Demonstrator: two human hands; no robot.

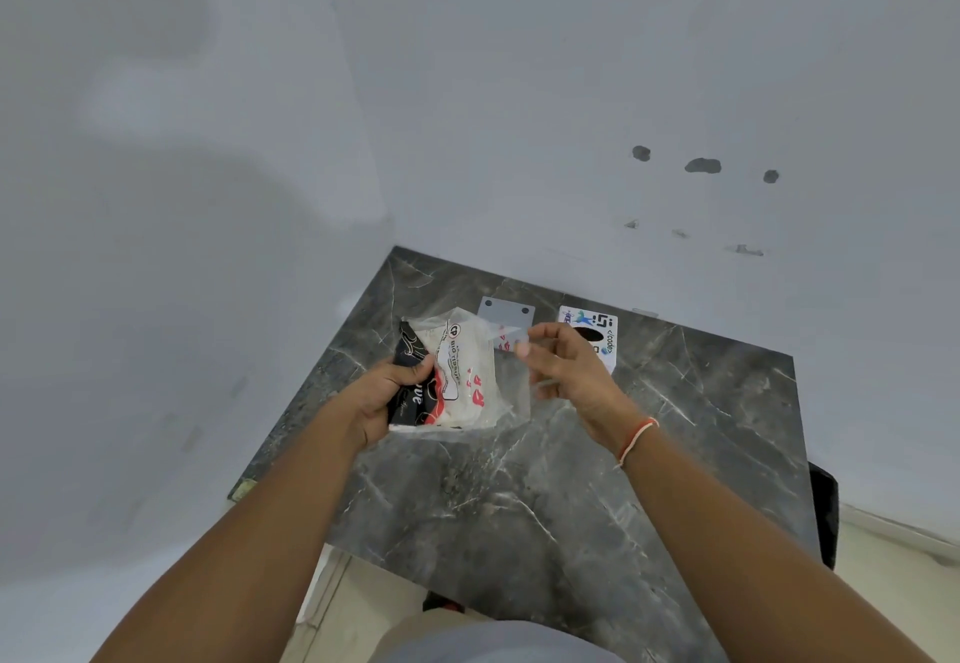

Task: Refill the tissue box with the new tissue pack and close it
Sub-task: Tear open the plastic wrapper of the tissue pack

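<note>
The tissue pack [457,376] is held just above the table [545,496], its long axis running away from the person, tilted a little to the right at the far end. It is gripped at its near left side by the left hand [387,392], fingers closed around the dark edge. The loose clear wrapper [511,350] is pinched at the far right corner by the right hand [563,366], thumb and forefinger pressed together. The box [589,337] stands beyond and to the right, partly hidden by the right hand, which is the nearer one to it. A grey plate [506,310], judged to be the box's lid, lies beside it, so the box seems open.
</note>
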